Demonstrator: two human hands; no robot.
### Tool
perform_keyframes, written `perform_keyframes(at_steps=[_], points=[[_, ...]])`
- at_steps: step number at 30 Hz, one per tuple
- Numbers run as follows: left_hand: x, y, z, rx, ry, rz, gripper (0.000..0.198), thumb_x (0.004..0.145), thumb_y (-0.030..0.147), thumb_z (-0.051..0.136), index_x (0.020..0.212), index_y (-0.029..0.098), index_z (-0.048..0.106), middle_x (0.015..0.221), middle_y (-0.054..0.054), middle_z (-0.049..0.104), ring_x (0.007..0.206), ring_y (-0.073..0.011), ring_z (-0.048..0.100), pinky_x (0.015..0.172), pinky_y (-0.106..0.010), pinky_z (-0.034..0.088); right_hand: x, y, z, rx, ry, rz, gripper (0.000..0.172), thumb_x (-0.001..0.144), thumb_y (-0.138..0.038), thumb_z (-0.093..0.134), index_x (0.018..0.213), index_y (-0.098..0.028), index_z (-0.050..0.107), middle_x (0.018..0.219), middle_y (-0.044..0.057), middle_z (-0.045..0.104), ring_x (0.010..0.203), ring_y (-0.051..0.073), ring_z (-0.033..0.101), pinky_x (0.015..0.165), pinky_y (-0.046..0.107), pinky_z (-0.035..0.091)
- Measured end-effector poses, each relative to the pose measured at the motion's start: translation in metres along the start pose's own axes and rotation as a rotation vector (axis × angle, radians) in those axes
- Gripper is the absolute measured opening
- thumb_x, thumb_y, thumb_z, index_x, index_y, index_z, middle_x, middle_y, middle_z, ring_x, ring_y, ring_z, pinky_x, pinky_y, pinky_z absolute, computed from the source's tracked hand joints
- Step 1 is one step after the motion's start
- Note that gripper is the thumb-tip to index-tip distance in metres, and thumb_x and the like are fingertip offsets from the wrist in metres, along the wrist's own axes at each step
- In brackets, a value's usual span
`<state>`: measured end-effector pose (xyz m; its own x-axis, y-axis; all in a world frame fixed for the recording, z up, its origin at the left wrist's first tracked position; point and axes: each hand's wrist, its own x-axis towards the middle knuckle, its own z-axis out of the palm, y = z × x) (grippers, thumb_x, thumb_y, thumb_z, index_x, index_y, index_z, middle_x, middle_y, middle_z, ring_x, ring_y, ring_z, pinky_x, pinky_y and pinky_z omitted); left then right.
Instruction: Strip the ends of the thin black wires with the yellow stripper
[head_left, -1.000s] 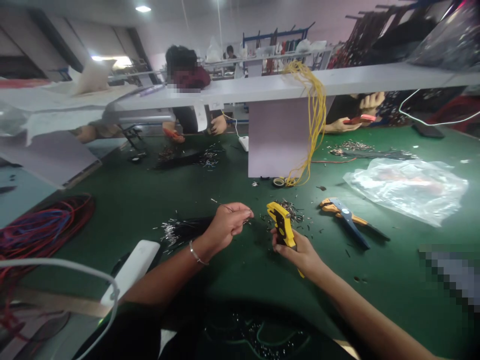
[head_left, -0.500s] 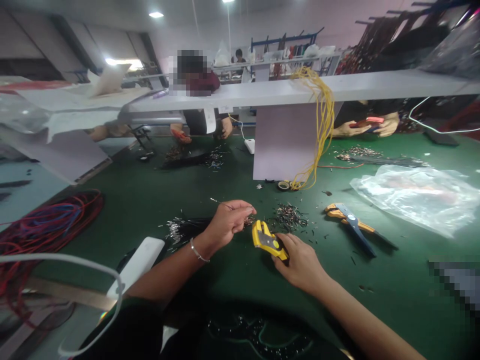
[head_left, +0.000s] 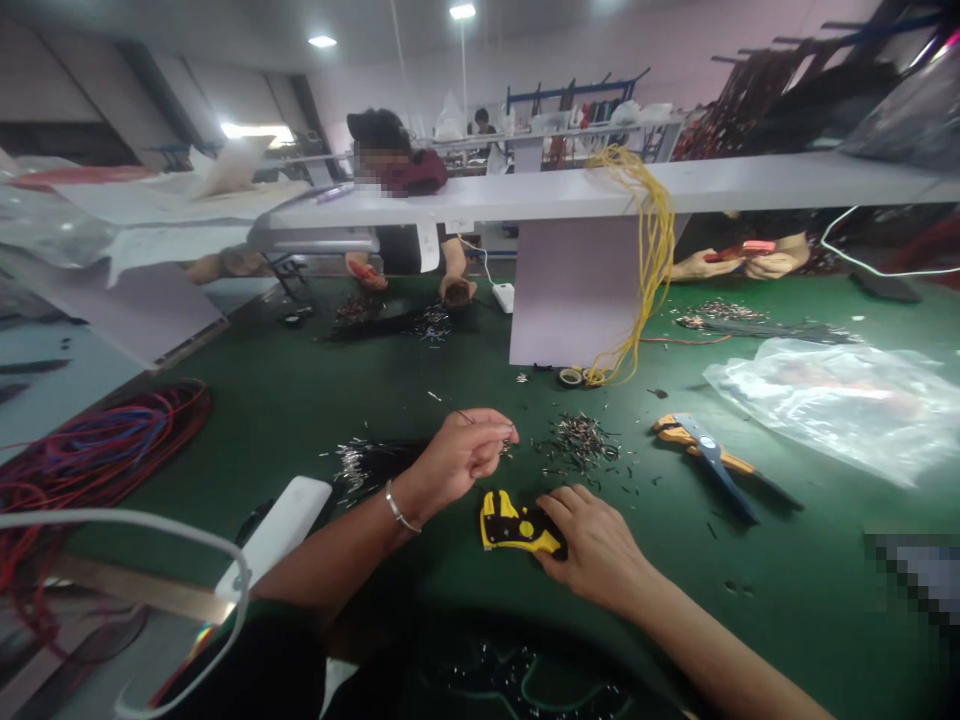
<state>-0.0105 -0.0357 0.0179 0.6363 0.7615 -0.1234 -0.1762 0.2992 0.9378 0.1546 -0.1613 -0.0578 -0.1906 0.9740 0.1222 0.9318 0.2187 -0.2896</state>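
Note:
My left hand, with a bracelet at its wrist, pinches a thin dark wire over the green table. Below and to the right of it, my right hand is wrapped round a yellow and black wire stripper, whose jaws point up and left, apart from the left hand. A bundle of black wires with bright ends lies beside my left wrist. To the right of my left hand is a pile of small dark wire pieces.
Orange and blue pliers lie at the right, before a clear plastic bag. Yellow wires hang from the white shelf. A white power bank and red and blue wire coils are at left. Co-workers' hands work opposite.
The yellow stripper in my right hand has moved left and down, away from my left hand, and turned more level. My left hand has shifted slightly right and down in view.

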Motion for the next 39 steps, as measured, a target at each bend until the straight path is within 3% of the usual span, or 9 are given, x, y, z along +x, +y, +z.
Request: perform_keyframes(at_steps=[7, 13, 19, 22, 27, 39], points=[[-0.001, 0.003, 0.002, -0.020, -0.029, -0.033, 0.013, 0.069, 0.023, 0.069, 0.067, 0.011, 0.064, 0.037, 0.011, 0.027, 0.034, -0.0013, 0.017, 0.038, -0.021, 0.013, 0.001, 0.000, -0.011, 0.114, -0.032, -0.027, 0.028, 0.075, -0.029, 0.066, 0.101, -0.019, 0.068, 0.097, 0.010, 0.068, 0.092, 0.028, 0.062, 0.074, 0.038, 0.050], [-0.004, 0.003, 0.005, -0.011, -0.060, -0.059, 0.013, 0.069, 0.023, 0.069, 0.066, 0.011, 0.064, 0.037, 0.011, 0.027, 0.034, -0.0008, 0.017, 0.038, -0.021, 0.013, 0.008, 0.006, -0.041, 0.500, 0.271, -0.077, 0.021, 0.091, -0.026, 0.051, 0.104, -0.020, 0.066, 0.096, 0.010, 0.070, 0.086, 0.021, 0.067, 0.078, 0.036, 0.055], [-0.006, -0.002, 0.006, -0.024, -0.144, -0.122, 0.013, 0.070, 0.023, 0.069, 0.069, 0.010, 0.066, 0.039, 0.010, 0.028, 0.035, -0.0011, 0.018, 0.038, -0.020, 0.014, 0.030, 0.001, -0.076, 0.449, 0.447, -0.187, 0.029, 0.092, -0.023, 0.049, 0.117, -0.022, 0.064, 0.104, 0.010, 0.070, 0.095, 0.022, 0.066, 0.085, 0.039, 0.053], [-0.006, -0.003, 0.006, -0.028, -0.161, -0.170, 0.012, 0.070, 0.023, 0.068, 0.068, 0.011, 0.066, 0.038, 0.010, 0.027, 0.035, -0.0017, 0.018, 0.037, -0.020, 0.014, 0.041, 0.000, -0.076, 0.404, 0.459, -0.226, 0.030, 0.092, -0.021, 0.048, 0.117, -0.021, 0.065, 0.106, 0.011, 0.071, 0.098, 0.023, 0.065, 0.088, 0.041, 0.053], [-0.007, -0.004, 0.008, -0.042, -0.167, -0.195, 0.011, 0.070, 0.022, 0.068, 0.067, 0.012, 0.067, 0.038, 0.010, 0.025, 0.036, -0.0020, 0.016, 0.037, -0.020, 0.014, 0.047, 0.000, -0.072, 0.348, 0.453, -0.282, 0.028, 0.092, -0.019, 0.045, 0.102, -0.019, 0.071, 0.094, 0.009, 0.074, 0.088, 0.021, 0.068, 0.080, 0.038, 0.055], [-0.008, -0.005, 0.008, -0.028, -0.176, -0.179, 0.013, 0.071, 0.025, 0.071, 0.069, 0.012, 0.067, 0.039, 0.010, 0.027, 0.036, -0.0019, 0.019, 0.037, -0.020, 0.014, 0.045, -0.004, -0.069, 0.366, 0.512, -0.271, 0.020, 0.088, -0.019, 0.050, 0.085, -0.019, 0.070, 0.080, 0.007, 0.074, 0.074, 0.019, 0.069, 0.071, 0.034, 0.054]])
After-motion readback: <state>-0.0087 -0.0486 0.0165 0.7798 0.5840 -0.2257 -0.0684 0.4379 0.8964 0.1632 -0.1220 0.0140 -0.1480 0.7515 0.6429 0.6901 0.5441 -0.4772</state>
